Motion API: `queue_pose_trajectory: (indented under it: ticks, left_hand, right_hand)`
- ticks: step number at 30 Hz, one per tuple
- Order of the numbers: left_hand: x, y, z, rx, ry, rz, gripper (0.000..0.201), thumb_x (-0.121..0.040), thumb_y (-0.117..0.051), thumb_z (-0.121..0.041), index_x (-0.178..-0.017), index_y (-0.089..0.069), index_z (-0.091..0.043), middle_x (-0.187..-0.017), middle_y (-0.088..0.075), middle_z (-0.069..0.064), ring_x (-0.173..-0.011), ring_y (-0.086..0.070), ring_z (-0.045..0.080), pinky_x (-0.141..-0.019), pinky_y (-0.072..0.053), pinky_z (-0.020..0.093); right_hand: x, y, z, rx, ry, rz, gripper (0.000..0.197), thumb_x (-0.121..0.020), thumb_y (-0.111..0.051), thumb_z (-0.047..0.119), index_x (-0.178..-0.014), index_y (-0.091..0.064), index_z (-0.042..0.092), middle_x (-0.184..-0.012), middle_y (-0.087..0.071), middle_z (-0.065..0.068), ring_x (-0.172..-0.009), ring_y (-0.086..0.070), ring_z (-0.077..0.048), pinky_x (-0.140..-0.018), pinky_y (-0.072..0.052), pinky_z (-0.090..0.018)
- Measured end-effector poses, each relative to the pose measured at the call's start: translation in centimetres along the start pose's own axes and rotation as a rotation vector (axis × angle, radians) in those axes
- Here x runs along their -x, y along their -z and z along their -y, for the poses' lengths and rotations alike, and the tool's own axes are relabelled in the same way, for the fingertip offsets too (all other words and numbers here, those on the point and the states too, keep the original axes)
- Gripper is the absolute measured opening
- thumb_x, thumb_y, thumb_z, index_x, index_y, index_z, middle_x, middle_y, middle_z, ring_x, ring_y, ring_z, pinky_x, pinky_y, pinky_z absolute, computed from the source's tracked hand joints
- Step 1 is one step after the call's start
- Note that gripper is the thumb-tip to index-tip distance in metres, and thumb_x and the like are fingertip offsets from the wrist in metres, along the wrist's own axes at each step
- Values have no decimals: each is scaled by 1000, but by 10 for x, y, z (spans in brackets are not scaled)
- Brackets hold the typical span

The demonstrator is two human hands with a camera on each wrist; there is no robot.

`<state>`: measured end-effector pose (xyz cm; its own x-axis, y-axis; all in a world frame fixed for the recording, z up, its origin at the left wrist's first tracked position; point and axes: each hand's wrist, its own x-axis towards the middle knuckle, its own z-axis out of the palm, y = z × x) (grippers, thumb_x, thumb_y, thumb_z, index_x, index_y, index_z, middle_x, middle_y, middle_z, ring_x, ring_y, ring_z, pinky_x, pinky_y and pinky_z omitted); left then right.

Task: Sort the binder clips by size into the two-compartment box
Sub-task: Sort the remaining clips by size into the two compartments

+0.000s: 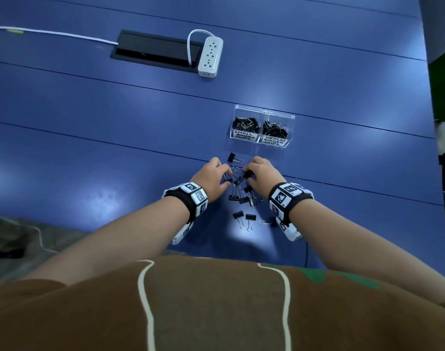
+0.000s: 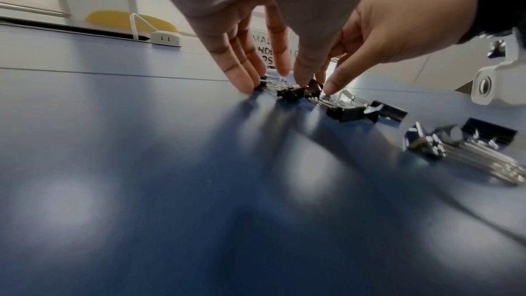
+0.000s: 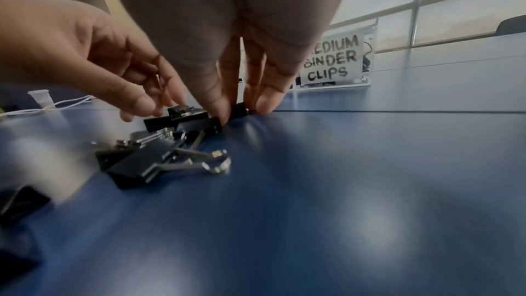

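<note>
Head view, hands: left hand (image 1: pixel 212 177) and right hand (image 1: pixel 263 174) both down on the loose pile of black binder clips with wire handles (image 1: pixel 237 183), facing each other across it.
Head view, target: clear two-compartment box (image 1: pixel 262 127) straight ahead of the hands, nearer the right; long axis across the reach; "SMALL" compartment (image 1: pixel 244 124) left, "MEDIUM" compartment (image 1: pixel 275 130) right, both already holding clips.
Head view, obstruction: one stray black clip (image 1: pixel 234 158) between fingertips and box; otherwise bare blue table (image 1: pixel 89 148). White power strip (image 1: pixel 210 57) well beyond, clear of the path.
Left wrist view, left hand: fingers (image 2: pixel 242 80) straight, tips pressed against a small clip (image 2: pixel 260 86) on the table; not yet closed round it.
Right wrist view, right hand: thumb (image 3: pixel 219 102) and finger pinching a black clip (image 3: pixel 238 109) at table level; size hard to judge.
Right wrist view, surroundings: further clips (image 3: pixel 148 159) on the near side of the hand; "MEDIUM BINDER CLIPS" label (image 3: pixel 331 61) just beyond the fingertips.
</note>
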<state>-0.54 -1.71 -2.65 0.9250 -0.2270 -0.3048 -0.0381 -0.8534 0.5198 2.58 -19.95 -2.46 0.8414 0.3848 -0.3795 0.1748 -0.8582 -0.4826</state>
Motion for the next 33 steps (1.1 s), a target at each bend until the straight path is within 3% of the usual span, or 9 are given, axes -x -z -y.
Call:
queue_pose_trajectory:
  ticks: [4,11,17,20,25,29,33]
  left_hand:
    - [1,-9,0,-41,8,34,23,-87,-62,-20,-109,-60,-15,-102,-43,7,-81,-45,19,-76,-53,43]
    - [6,-10,-3,-76,-15,39,17,-85,-55,-11,-101,-59,-11,-103,-43,9,-78,-46,25,-68,-54,45]
    - [12,-11,-3,-81,-1,25,16,-85,-60,-21,-96,-56,-9,-104,-43,10,-88,-48,25,-72,-53,43]
    - [14,-10,-2,-14,4,-25,10,-82,-58,-12,-91,-55,-7,-101,-44,10,-83,-49,26,-71,-52,45]
    - [13,3,2,101,5,-135,16,-74,-56,-11,-89,-52,-9,-96,-46,7,-77,-48,25,-69,-51,45]
    - [5,9,5,107,9,-152,25,-75,-56,-12,-100,-55,-11,-103,-50,6,-91,-52,24,-78,-53,43]
    - [-2,6,2,25,-2,-68,38,-79,-54,-10,-117,-57,-9,-112,-50,9,-104,-49,27,-83,-51,43]
  right_hand:
    - [3,2,-2,-19,-59,-39,22,-84,-50,4,-103,-61,5,-112,-54,-12,-109,-49,-29,-92,-45,-37]
    - [7,-10,6,-48,-45,-74,23,-87,-55,13,-109,-60,6,-109,-50,-16,-101,-52,-32,-90,-48,-40]
    - [7,-5,10,-90,-106,-94,18,-84,-57,11,-100,-60,5,-107,-51,-15,-98,-52,-31,-89,-48,-39]
    - [11,-6,15,-166,-73,-165,14,-79,-59,10,-94,-60,8,-101,-52,-13,-93,-53,-28,-85,-49,-37]
    - [21,-22,30,-180,-13,-144,20,-77,-57,7,-97,-62,8,-99,-47,-15,-92,-48,-30,-79,-48,-36]
    - [25,-34,30,-100,-49,-97,19,-79,-54,10,-97,-59,4,-101,-46,-18,-100,-44,-33,-81,-48,-42]
    - [24,-33,31,5,-65,-61,22,-83,-51,12,-101,-57,1,-107,-47,-18,-105,-43,-35,-80,-49,-45]
